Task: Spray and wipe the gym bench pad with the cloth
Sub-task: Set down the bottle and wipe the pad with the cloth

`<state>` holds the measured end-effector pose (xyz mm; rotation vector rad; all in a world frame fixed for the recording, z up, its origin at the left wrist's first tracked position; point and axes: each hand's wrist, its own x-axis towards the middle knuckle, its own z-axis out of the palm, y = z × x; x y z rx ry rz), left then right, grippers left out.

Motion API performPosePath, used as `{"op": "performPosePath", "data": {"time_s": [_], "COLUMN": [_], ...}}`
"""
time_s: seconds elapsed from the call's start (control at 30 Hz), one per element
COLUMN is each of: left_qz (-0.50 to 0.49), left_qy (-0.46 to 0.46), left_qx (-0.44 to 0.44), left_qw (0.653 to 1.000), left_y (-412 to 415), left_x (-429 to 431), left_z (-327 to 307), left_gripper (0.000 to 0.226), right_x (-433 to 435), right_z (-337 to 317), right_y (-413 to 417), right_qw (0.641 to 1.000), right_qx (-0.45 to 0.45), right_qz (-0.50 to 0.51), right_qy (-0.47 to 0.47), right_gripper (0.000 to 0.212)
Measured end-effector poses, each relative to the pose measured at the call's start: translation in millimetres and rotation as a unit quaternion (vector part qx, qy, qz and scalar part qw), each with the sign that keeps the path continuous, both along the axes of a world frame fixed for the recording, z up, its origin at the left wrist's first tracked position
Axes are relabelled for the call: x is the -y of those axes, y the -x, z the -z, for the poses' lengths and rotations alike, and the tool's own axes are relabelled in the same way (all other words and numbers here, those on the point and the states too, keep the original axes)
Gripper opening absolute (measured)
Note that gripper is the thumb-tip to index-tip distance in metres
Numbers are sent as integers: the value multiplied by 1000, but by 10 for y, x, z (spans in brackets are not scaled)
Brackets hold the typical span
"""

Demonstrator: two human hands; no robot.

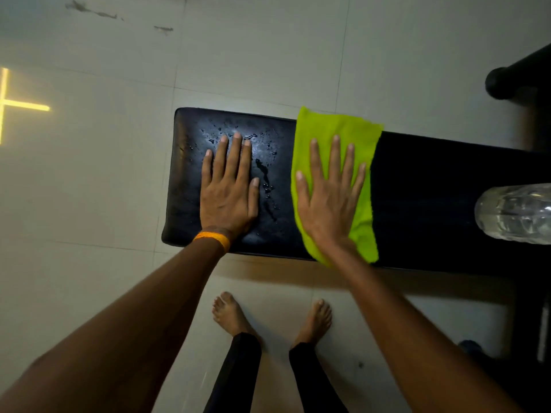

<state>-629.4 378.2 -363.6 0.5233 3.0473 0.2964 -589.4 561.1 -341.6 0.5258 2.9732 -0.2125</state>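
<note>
Bench pad point(190, 186): black, lay across tiled floor point(89, 204); droplets point(265, 180) scattered over left end. Left hand point(228, 192): flat, palm down on wet left end of pad, fingers extended and close together, gripped nothing; orange band point(212, 240) at wrist. Right hand point(329, 201): flat on green cloth point(362, 222), fingers spread wide, pressed cloth onto pad middle. Clear bottle point(515, 213): rested on pad right end, apart from cloth.

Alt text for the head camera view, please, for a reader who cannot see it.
Seen from above, a right hand presses a lime-green cloth flat on a black gym bench pad, while the left hand rests flat among water droplets. A clear plastic bottle lies at the right edge.
</note>
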Motion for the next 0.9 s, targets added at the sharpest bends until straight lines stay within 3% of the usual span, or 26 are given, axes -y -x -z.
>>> {"op": "performPosePath", "data": {"time_s": [0.13, 0.3, 0.47, 0.6, 0.7, 0.83, 0.9], "left_qz": [8, -21, -18, -14, -15, -18, -17], "left_qy": [-26, -25, -3, -4, -2, -7, -11], "left_qx": [6, 13, 8, 11, 9, 6, 4], "left_qw": [1000, 999, 1000, 1000, 1000, 1000, 1000], "left_y": [9, 89, 94, 93, 90, 92, 85], "left_x": [1, 287, 353, 382, 376, 375, 378], "left_z": [-47, -89, -12, -20, -25, -15, -17], "left_gripper": [64, 67, 70, 70, 70, 70, 70], "right_x": [261, -69, 201, 433, 85, 160, 482], "right_z": [-38, 34, 70, -19, 9, 64, 56], "right_y": [-689, -76, 424, -197, 27, 362, 173], "right_qw": [994, 980, 1000, 994, 985, 1000, 1000], "right_qx": [49, 27, -17, 23, 26, -7, -8], "right_qz": [-98, -195, -24, -106, -170, -5, 7], "right_qy": [4, 9, 5, 3, 16, -2, 2], "right_gripper": [63, 63, 61, 62, 64, 62, 62]}}
